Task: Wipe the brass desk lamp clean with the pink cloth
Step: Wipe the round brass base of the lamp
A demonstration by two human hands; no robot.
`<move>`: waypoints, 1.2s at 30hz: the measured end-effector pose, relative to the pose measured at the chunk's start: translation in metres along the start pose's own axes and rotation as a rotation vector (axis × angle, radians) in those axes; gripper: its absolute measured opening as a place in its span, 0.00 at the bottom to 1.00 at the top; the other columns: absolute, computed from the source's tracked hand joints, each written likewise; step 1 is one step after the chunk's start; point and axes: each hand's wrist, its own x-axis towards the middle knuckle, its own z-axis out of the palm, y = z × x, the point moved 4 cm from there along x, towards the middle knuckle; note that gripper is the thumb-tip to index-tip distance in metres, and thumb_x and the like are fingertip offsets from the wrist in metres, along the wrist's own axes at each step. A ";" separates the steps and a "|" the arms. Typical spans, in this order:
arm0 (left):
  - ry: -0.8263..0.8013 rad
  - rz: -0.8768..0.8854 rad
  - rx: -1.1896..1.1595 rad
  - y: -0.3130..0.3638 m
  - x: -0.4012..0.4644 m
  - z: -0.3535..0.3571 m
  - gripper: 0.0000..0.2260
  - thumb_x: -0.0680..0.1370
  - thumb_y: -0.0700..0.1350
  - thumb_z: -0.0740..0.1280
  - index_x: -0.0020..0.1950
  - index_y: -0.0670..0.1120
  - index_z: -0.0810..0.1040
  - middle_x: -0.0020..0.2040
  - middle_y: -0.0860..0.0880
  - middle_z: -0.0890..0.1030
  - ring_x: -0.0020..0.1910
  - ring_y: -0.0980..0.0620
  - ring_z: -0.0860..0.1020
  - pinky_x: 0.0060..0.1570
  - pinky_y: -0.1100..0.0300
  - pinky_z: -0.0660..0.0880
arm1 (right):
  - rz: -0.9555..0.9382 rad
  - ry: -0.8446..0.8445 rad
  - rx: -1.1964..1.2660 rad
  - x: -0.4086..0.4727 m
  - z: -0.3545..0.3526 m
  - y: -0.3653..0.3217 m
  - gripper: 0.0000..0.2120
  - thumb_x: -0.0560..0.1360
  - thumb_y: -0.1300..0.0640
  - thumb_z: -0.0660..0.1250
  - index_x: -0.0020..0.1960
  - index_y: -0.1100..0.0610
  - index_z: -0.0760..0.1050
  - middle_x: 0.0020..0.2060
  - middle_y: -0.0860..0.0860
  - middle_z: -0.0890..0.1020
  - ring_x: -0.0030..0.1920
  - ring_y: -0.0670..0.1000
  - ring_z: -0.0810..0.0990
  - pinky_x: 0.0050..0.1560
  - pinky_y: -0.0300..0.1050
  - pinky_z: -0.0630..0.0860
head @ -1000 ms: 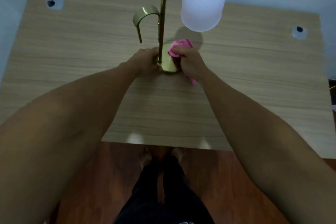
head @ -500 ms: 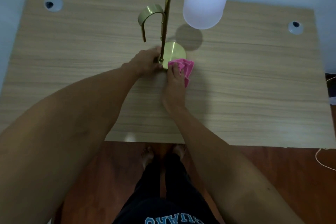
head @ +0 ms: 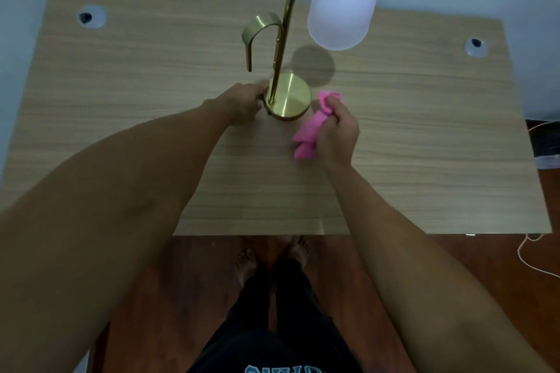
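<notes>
Here's the brass desk lamp (head: 288,98) standing upright in the middle of the wooden worktop (head: 424,145), its round base the landmark for everything else, and the left hand (head: 245,103) is pressed against the base's left edge, its grip seemingly closed on the rim, though the fingers are partly hidden there. Just right of the base, the right hand (head: 338,130) has its grip clamped on the pink cloth (head: 312,127), bunched and trailing limp below the fist, clear of the metal. That cloth looks soft and light, easy to fold over a fingertip; the lamp looks stiff, smooth and likely slippery, top-heavy with the frosted white shade (head: 341,9) hanging above the base, probably fragile, so bracing the base or lower stem seems wisest. No brand or label shows on the lamp; pale blue lettering on the person's dark clothing is cut off, unreadable
</notes>
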 end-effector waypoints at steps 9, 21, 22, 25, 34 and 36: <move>0.041 -0.018 0.025 0.002 0.010 0.009 0.11 0.83 0.43 0.58 0.62 0.42 0.76 0.58 0.35 0.81 0.56 0.35 0.79 0.49 0.53 0.68 | -0.567 -0.413 -0.663 -0.006 0.059 0.002 0.19 0.81 0.65 0.57 0.64 0.60 0.82 0.62 0.55 0.84 0.69 0.61 0.76 0.79 0.60 0.64; 0.154 -0.040 -0.116 0.005 0.000 0.012 0.09 0.83 0.42 0.61 0.60 0.41 0.78 0.55 0.37 0.82 0.55 0.38 0.79 0.53 0.52 0.73 | -0.972 -0.741 -1.065 0.002 0.051 0.017 0.25 0.84 0.64 0.58 0.81 0.57 0.63 0.82 0.55 0.62 0.82 0.60 0.60 0.83 0.61 0.56; 0.162 -0.043 -0.128 0.005 -0.001 0.012 0.09 0.83 0.42 0.61 0.60 0.42 0.78 0.55 0.38 0.82 0.55 0.38 0.79 0.53 0.53 0.73 | -0.974 -0.761 -1.075 0.003 0.050 0.017 0.26 0.84 0.64 0.57 0.81 0.57 0.61 0.82 0.55 0.61 0.83 0.60 0.59 0.83 0.60 0.55; 0.177 -0.051 -0.144 0.008 -0.002 0.015 0.11 0.83 0.43 0.62 0.63 0.43 0.78 0.58 0.39 0.82 0.58 0.39 0.79 0.56 0.52 0.73 | -1.002 -0.779 -1.094 0.008 0.043 0.017 0.28 0.83 0.65 0.58 0.82 0.57 0.60 0.82 0.55 0.61 0.83 0.60 0.59 0.84 0.59 0.53; 0.138 -0.105 -0.091 0.011 -0.003 0.014 0.14 0.83 0.45 0.61 0.66 0.46 0.79 0.62 0.38 0.81 0.63 0.35 0.76 0.62 0.48 0.72 | -1.131 -0.575 -1.074 0.038 -0.006 0.008 0.17 0.76 0.70 0.67 0.64 0.70 0.79 0.62 0.63 0.83 0.60 0.65 0.82 0.68 0.57 0.76; 0.117 -0.125 -0.094 0.015 -0.006 0.013 0.14 0.84 0.44 0.60 0.68 0.47 0.76 0.62 0.37 0.80 0.63 0.35 0.76 0.60 0.50 0.71 | -0.983 -0.567 -1.018 0.047 -0.015 0.006 0.16 0.79 0.69 0.62 0.64 0.69 0.78 0.63 0.64 0.81 0.59 0.66 0.80 0.65 0.58 0.73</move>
